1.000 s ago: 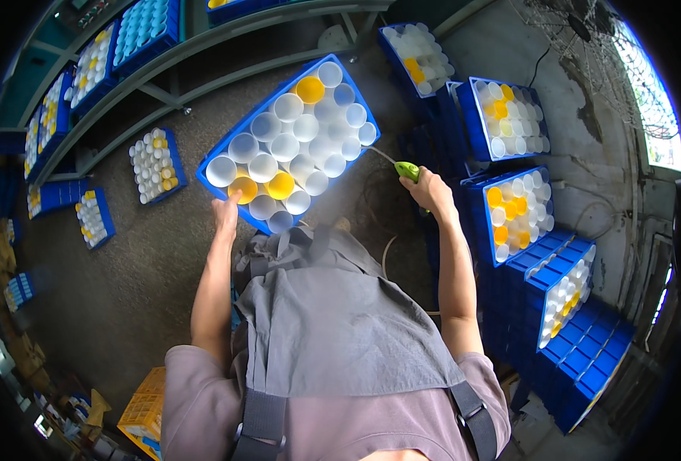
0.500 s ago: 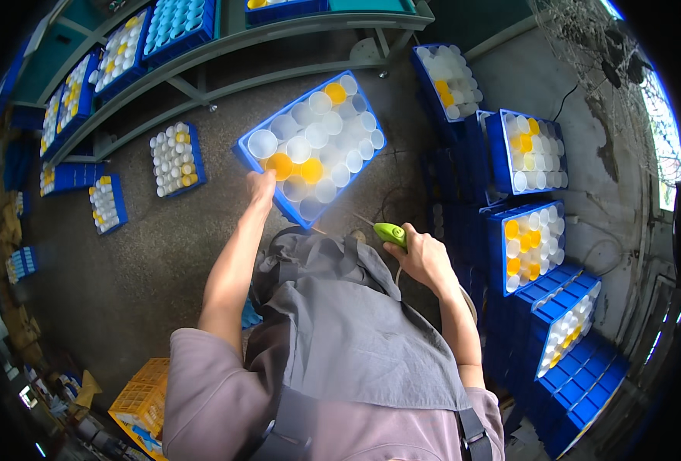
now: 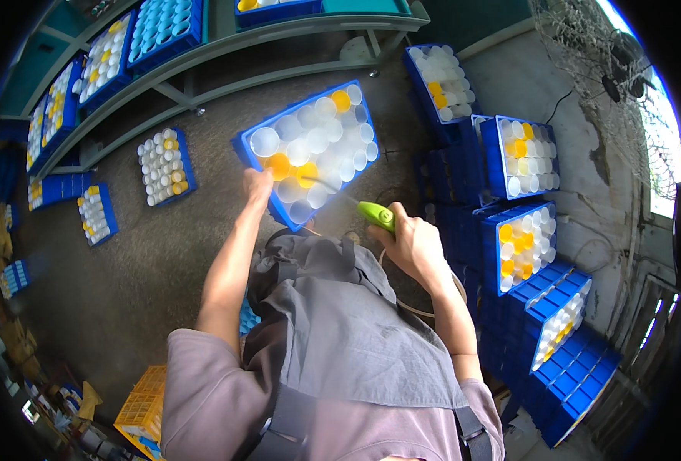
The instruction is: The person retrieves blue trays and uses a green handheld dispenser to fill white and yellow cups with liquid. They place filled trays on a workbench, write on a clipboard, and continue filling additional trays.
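Shifted rightward and nearer: blue crate (image 3: 257,143), left hand (image 3: 257,187) gripping its edge; right hand (image 3: 410,244) closed around green-handled tool (image 3: 375,214), tip over cups.

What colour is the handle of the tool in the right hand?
Bright green handle, gripped in the right hand; seen in the head view.

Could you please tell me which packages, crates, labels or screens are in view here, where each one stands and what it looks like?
Held crate: blue, rectangular, gripped by the left hand; white and orange cups inside.
Floor crates: blue, left, by the green shelf.
Stacked crates: blue, right, along the wall.
Yellow crate: lower left.
Labels or screens: none that can be made out.
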`<act>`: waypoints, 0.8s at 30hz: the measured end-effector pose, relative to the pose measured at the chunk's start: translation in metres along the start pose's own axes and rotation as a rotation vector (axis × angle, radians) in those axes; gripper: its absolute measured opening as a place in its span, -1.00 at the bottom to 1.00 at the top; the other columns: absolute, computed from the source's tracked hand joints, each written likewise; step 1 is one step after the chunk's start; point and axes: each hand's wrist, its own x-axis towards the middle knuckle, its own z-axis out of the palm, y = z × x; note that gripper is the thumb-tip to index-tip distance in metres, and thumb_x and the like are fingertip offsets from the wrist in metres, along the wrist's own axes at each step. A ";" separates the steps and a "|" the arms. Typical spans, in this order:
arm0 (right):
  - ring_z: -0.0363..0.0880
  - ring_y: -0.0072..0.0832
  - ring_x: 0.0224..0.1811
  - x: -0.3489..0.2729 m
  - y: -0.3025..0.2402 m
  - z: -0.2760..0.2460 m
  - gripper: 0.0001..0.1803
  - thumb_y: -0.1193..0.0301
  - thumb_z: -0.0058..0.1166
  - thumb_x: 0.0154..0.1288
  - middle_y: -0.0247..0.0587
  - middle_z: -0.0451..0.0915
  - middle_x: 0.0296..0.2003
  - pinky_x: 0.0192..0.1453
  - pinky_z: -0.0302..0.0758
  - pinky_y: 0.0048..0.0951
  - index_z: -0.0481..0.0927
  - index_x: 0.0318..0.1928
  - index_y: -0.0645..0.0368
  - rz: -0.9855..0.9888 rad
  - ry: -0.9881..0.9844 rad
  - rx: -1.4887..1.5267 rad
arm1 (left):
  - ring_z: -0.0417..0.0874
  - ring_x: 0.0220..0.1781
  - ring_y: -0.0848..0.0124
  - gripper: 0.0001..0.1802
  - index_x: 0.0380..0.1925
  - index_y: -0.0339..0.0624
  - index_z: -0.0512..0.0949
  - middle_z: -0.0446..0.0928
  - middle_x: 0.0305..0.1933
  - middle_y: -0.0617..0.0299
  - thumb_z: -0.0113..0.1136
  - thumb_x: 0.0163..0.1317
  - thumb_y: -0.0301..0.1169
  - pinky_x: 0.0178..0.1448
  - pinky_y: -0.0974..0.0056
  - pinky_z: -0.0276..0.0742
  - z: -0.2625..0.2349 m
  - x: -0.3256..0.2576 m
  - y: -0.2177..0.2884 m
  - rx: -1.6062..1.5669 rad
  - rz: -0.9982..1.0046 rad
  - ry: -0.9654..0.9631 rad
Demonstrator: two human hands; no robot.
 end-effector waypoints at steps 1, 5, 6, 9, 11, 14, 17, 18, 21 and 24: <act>0.65 0.02 -0.51 -0.001 0.002 -0.003 -0.58 0.08 0.18 0.33 0.07 0.59 -0.61 -0.46 0.55 -0.07 0.40 -0.20 0.19 0.015 0.053 0.003 | 0.72 -0.04 0.01 -0.52 -0.25 -0.54 0.64 0.67 -0.17 -0.28 0.31 0.12 -0.20 0.03 0.05 0.54 -0.002 0.006 0.001 0.036 -0.007 -0.015; 0.65 0.02 -0.50 -0.006 0.014 -0.008 -0.60 0.09 0.17 0.34 0.08 0.61 -0.59 -0.45 0.55 -0.07 0.41 -0.18 0.17 0.049 -0.022 -0.084 | 0.73 -0.08 0.05 -0.53 -0.27 -0.53 0.65 0.68 -0.19 -0.24 0.30 0.12 -0.20 0.02 0.09 0.54 -0.010 0.026 0.004 -0.001 0.069 -0.074; 0.65 0.02 -0.49 -0.007 0.019 -0.009 -0.61 0.10 0.16 0.35 0.08 0.61 -0.58 -0.45 0.55 -0.09 0.42 -0.18 0.17 0.066 0.075 -0.034 | 0.74 -0.11 0.05 -0.55 -0.28 -0.52 0.66 0.68 -0.22 -0.23 0.30 0.11 -0.21 -0.02 0.08 0.55 -0.012 0.032 0.004 0.012 0.079 -0.077; 0.67 -0.05 -0.51 -0.011 0.038 -0.013 -0.54 0.04 0.19 0.31 0.08 0.62 -0.56 -0.47 0.57 -0.15 0.42 -0.20 0.20 0.175 0.164 -0.168 | 0.75 -0.19 0.09 -0.59 -0.34 -0.50 0.66 0.69 -0.29 -0.23 0.28 0.06 -0.25 -0.12 0.07 0.56 -0.017 0.049 -0.002 0.043 0.103 -0.073; 0.67 -0.01 -0.49 -0.013 0.050 -0.018 -0.57 0.06 0.18 0.33 0.09 0.63 -0.55 -0.44 0.58 -0.12 0.43 -0.21 0.19 0.263 0.169 -0.230 | 0.74 -0.21 0.18 -0.60 -0.35 -0.50 0.66 0.69 -0.30 -0.17 0.29 0.04 -0.25 -0.15 0.10 0.55 -0.022 0.060 -0.007 -0.008 0.084 -0.141; 0.68 0.03 -0.44 -0.014 0.067 -0.033 -0.58 0.06 0.15 0.35 0.11 0.65 -0.51 -0.39 0.60 -0.09 0.45 -0.19 0.20 0.417 0.260 -0.202 | 0.67 -0.29 0.33 -0.63 -0.43 -0.49 0.65 0.68 -0.36 -0.05 0.30 0.05 -0.27 -0.20 0.15 0.51 -0.031 0.073 -0.011 -0.053 0.086 -0.203; 0.69 0.03 -0.40 -0.009 0.075 -0.045 -0.59 0.09 0.14 0.37 0.15 0.66 -0.45 -0.34 0.62 -0.11 0.46 -0.15 0.23 0.446 0.228 -0.234 | 0.61 -0.35 0.38 -0.68 -0.52 -0.45 0.61 0.64 -0.43 0.05 0.30 0.08 -0.31 -0.24 0.17 0.48 -0.040 0.081 -0.005 -0.075 0.114 -0.228; 0.69 0.03 -0.39 -0.005 0.077 -0.048 -0.58 0.08 0.13 0.37 0.15 0.67 -0.45 -0.34 0.62 -0.10 0.46 -0.15 0.22 0.461 0.284 -0.162 | 0.62 -0.35 0.38 -0.68 -0.51 -0.45 0.62 0.64 -0.43 0.05 0.31 0.08 -0.30 -0.24 0.17 0.48 -0.042 0.082 -0.001 -0.079 0.125 -0.238; 0.69 0.04 -0.39 0.008 0.080 -0.047 -0.57 0.06 0.14 0.35 0.16 0.66 -0.45 -0.32 0.62 -0.09 0.46 -0.16 0.22 0.467 0.272 -0.185 | 0.64 -0.30 0.39 -0.67 -0.41 -0.47 0.64 0.66 -0.37 0.05 0.31 0.10 -0.31 -0.22 0.20 0.49 -0.050 0.086 0.011 -0.038 0.151 -0.263; 0.68 0.05 -0.39 0.006 0.093 -0.031 -0.54 0.03 0.15 0.33 0.15 0.65 -0.48 -0.31 0.60 -0.05 0.46 -0.11 0.19 0.436 0.082 -0.242 | 0.65 -0.27 0.39 -0.67 -0.30 -0.48 0.65 0.68 -0.32 0.05 0.30 0.13 -0.34 -0.17 0.20 0.50 -0.051 0.089 0.019 -0.130 0.137 -0.282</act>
